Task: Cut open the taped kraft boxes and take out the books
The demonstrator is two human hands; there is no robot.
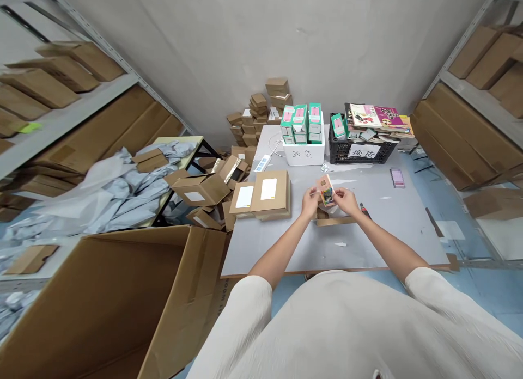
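Between both hands a small orange-pink booklet (326,190) with a dark picture is held up over the table. My left hand (310,201) is closed at its left edge, and my right hand (345,200) pinches its lower right side. Directly below lies an open small cardboard box (335,221), partly covered by the booklet and hands. A red and black tool (365,209), perhaps a cutter, rests just right of my right hand. Left of the hands sit closed cardboard boxes (270,193) with white labels.
On the grey table (368,254) stand a white bin (304,154) of green-white boxes and a black crate (360,152) of books. A pink packet (397,178) lies at the right. A large open carton (171,297) stands at the left, near heaped boxes and shelves.
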